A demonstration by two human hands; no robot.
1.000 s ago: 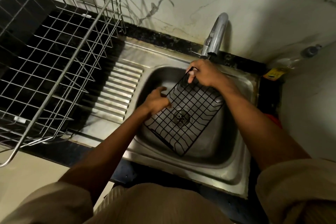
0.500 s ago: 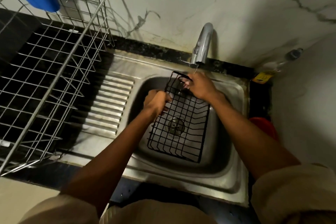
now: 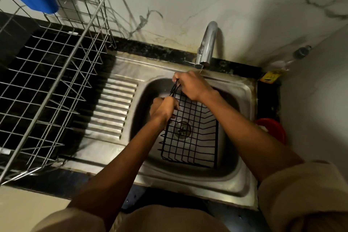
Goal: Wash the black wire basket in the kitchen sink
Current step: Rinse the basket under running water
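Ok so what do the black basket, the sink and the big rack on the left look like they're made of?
Black wire basket: thin metal wire, seemingly with a matte black coating; no bare shine shows.
Sink: brushed stainless steel by its dull grey sheen and pressed drainer ribs.
Big rack: bare silvery wire, probably chromed or stainless steel, since it glints along the rim.

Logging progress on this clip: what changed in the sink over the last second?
The black wire basket turned from lying diagonally to sitting squarer in the sink, far end raised toward the tap. The left hand moved from resting on the basket's left edge to gripping its wires. The right hand kept holding the far end. Drying rack unchanged.
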